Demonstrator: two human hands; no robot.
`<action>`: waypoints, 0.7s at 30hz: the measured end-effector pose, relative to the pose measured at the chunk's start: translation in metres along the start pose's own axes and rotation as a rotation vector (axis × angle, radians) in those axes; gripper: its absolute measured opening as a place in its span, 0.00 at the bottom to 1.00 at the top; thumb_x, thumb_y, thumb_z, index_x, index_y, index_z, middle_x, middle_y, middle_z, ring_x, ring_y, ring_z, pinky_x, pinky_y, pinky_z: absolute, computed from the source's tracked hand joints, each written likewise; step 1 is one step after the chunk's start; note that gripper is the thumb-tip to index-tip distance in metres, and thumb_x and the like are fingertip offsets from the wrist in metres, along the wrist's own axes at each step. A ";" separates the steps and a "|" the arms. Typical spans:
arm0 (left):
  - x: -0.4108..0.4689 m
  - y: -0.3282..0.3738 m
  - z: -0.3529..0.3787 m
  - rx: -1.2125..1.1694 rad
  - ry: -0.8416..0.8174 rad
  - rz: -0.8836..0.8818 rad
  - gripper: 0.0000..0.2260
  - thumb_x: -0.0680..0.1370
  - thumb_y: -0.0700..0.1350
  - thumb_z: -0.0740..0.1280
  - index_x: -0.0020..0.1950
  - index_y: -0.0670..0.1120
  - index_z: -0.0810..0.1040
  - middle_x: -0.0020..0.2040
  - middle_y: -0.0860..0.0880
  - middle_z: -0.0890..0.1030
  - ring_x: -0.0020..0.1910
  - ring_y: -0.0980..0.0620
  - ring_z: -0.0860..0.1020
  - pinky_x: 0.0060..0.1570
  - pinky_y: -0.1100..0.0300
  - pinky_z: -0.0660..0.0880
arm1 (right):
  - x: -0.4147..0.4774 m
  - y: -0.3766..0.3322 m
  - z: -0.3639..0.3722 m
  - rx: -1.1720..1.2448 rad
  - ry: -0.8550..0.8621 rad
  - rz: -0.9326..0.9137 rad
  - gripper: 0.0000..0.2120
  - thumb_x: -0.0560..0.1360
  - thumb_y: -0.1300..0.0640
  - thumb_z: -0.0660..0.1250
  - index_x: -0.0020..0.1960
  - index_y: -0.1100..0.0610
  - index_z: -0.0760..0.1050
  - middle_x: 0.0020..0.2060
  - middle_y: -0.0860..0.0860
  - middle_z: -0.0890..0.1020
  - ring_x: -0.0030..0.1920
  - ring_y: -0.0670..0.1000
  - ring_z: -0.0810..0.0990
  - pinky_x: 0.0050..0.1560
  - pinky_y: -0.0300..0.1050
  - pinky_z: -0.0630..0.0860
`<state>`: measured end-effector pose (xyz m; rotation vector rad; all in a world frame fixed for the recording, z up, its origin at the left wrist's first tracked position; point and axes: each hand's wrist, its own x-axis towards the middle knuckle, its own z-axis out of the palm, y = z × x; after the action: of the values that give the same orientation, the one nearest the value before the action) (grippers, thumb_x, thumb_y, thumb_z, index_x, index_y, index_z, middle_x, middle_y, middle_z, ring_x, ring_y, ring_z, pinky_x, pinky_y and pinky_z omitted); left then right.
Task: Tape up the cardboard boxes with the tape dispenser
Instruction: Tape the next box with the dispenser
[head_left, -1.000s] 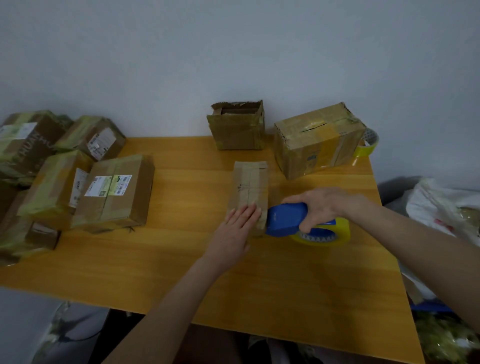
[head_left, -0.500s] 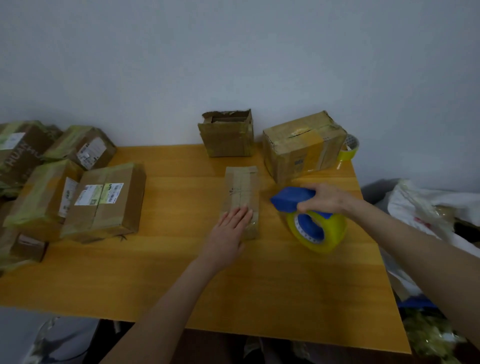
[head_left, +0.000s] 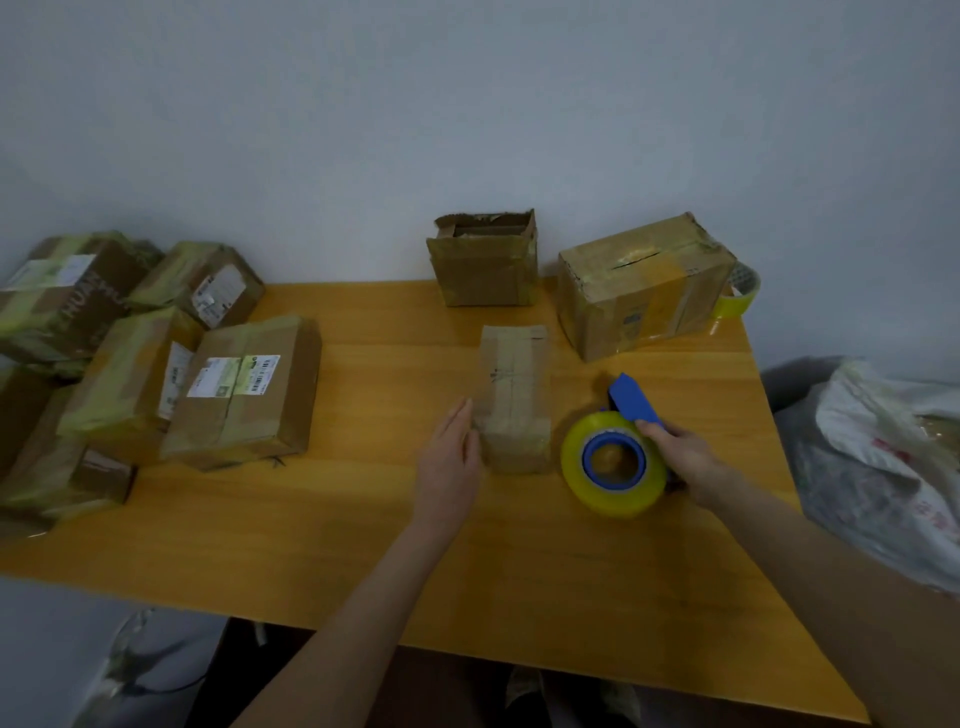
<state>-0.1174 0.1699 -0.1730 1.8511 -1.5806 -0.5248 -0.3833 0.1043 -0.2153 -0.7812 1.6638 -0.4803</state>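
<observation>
Left hand (head_left: 451, 457), right hand (head_left: 687, 453) round tape dispenser (head_left: 613, 465); orange table (head_left: 311, 525), grey wall (head_left: 467, 114)

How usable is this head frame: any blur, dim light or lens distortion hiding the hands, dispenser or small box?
Head view: dim, flat light, soft shadows, no strong glare; wide-angle bending bows the table edges and stretches the stacked boxes at left; slightly soft throughout, label print unreadable; left hand, right hand, tape dispenser and small box all plainly visible.
</observation>
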 end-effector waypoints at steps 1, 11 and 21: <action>0.001 0.000 -0.001 -0.003 0.013 -0.021 0.18 0.81 0.38 0.60 0.72 0.40 0.69 0.71 0.45 0.70 0.71 0.48 0.68 0.70 0.63 0.60 | -0.004 -0.003 0.001 -0.131 0.029 -0.054 0.26 0.79 0.41 0.62 0.71 0.55 0.70 0.59 0.57 0.78 0.58 0.60 0.77 0.56 0.54 0.74; 0.020 0.010 0.018 0.030 -0.113 -0.298 0.14 0.82 0.45 0.57 0.64 0.41 0.75 0.57 0.42 0.81 0.52 0.45 0.78 0.50 0.53 0.73 | -0.063 -0.054 0.094 -0.660 0.090 -0.453 0.27 0.82 0.46 0.56 0.75 0.61 0.60 0.54 0.58 0.81 0.53 0.58 0.80 0.45 0.49 0.76; 0.016 -0.010 -0.001 -0.198 -0.293 -0.201 0.16 0.79 0.38 0.65 0.66 0.43 0.75 0.56 0.52 0.79 0.56 0.54 0.77 0.47 0.70 0.73 | -0.053 -0.044 0.095 -0.626 0.011 -0.520 0.19 0.78 0.54 0.66 0.67 0.57 0.71 0.58 0.55 0.81 0.58 0.55 0.79 0.58 0.49 0.78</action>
<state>-0.1068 0.1553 -0.1776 1.8526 -1.4661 -1.0453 -0.2760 0.1207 -0.1714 -1.6964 1.6241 -0.3094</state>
